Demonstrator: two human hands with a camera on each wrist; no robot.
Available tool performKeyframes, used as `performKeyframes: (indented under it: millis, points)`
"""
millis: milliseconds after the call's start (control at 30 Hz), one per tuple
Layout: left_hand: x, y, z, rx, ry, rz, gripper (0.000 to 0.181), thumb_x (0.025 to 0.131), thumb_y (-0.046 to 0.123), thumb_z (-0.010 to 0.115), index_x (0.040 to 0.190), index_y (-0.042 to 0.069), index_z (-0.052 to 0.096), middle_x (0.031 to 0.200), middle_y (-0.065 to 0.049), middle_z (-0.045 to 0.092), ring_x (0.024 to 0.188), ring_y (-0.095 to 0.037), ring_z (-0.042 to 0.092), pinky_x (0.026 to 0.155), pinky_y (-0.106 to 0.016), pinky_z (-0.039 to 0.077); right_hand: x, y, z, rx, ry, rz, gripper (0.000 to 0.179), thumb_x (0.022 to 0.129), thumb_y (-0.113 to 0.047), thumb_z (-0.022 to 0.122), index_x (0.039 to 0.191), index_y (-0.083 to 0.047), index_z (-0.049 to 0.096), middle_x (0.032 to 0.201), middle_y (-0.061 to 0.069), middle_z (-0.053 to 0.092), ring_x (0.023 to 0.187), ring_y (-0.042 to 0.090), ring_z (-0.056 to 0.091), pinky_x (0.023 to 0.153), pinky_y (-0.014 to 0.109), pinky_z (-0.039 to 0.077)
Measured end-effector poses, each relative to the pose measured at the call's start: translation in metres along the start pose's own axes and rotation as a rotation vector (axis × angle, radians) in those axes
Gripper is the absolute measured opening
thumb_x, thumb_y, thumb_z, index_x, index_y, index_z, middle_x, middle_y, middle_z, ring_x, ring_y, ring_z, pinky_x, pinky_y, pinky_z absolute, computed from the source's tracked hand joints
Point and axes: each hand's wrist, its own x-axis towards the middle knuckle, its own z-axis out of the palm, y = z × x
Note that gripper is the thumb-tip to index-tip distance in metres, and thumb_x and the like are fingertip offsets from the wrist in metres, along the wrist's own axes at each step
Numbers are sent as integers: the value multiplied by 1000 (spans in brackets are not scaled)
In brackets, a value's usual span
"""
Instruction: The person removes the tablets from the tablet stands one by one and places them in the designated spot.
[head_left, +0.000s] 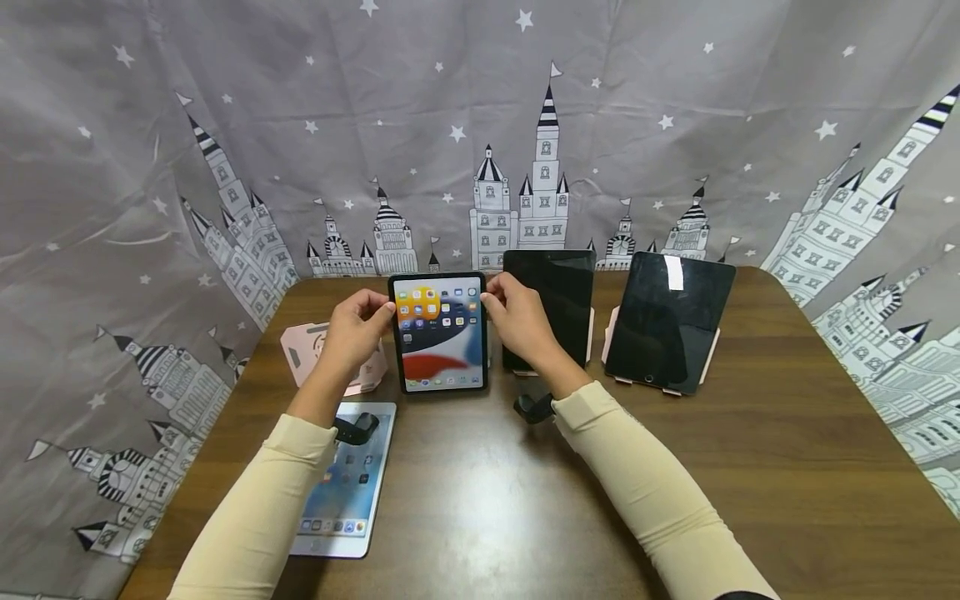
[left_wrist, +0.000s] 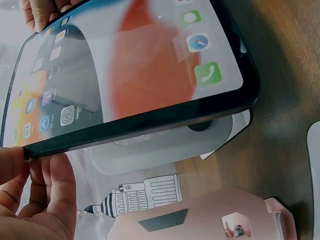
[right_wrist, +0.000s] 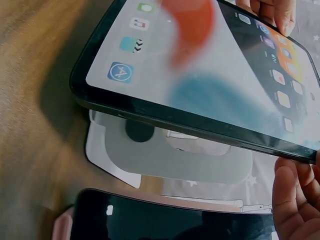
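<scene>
A black-framed tablet (head_left: 440,350) with its home screen lit is held upright over the table, facing the person. My left hand (head_left: 356,327) pinches its left edge near the top, thumb in front and fingers behind. At the opposite edge, my right hand (head_left: 522,317) pinches it in the same way. Behind the tablet stands a grey tablet stand (left_wrist: 112,157) with a dark round pad (right_wrist: 139,131); the tablet covers most of it. Whether the tablet's lower edge touches this stand, I cannot tell.
A pink stand (head_left: 298,340) is left of the held tablet. A white tablet (head_left: 352,492) lies lit near the left forearm. Two dark tablets lean on stands to the right, one black tablet (head_left: 558,283) partly behind my right hand, another tablet (head_left: 667,325) farther right. A printed curtain (head_left: 450,100) hangs behind.
</scene>
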Motion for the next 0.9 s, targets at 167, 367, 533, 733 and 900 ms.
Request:
performKeyframes:
  millis: [167, 367, 533, 733, 900]
  points:
    - [-5, -2, 1, -28, -15, -41, 24, 92, 25, 57, 108, 7, 57, 105, -12, 54, 96, -27, 55, 84, -36, 49, -6, 2, 1, 39, -2, 30, 12, 93, -22, 55, 97, -11, 56, 77, 0, 58, 64, 12, 55, 56, 28, 46]
    - [-9, -6, 4, -70, -8, -68, 25, 90, 26, 59, 107, 7, 57, 104, -11, 54, 95, -25, 54, 84, -33, 49, -13, 4, 3, 125, -16, 64, 13, 94, -22, 53, 98, -10, 55, 77, 2, 58, 61, 13, 58, 56, 27, 50]
    - [-12, -9, 5, -78, 2, -49, 23, 90, 24, 59, 104, 6, 58, 100, -11, 55, 89, -21, 53, 78, -28, 50, -19, 7, 6, 156, -10, 84, 11, 93, -21, 54, 95, -11, 55, 75, 4, 59, 62, 14, 58, 56, 27, 50]
    - [-15, -12, 6, -81, -2, -42, 22, 91, 23, 59, 102, 4, 59, 96, -11, 54, 87, -23, 52, 74, -27, 50, -24, 11, 9, 174, -10, 92, 9, 94, -21, 53, 92, -12, 55, 74, 9, 60, 61, 15, 57, 57, 29, 49]
    - [-18, -16, 6, -73, -18, -83, 24, 91, 25, 58, 105, 6, 58, 99, -11, 52, 89, -23, 52, 86, -41, 47, -28, 13, 11, 169, -25, 100, 9, 93, -21, 54, 91, -13, 55, 70, 4, 58, 59, 16, 57, 52, 30, 48]
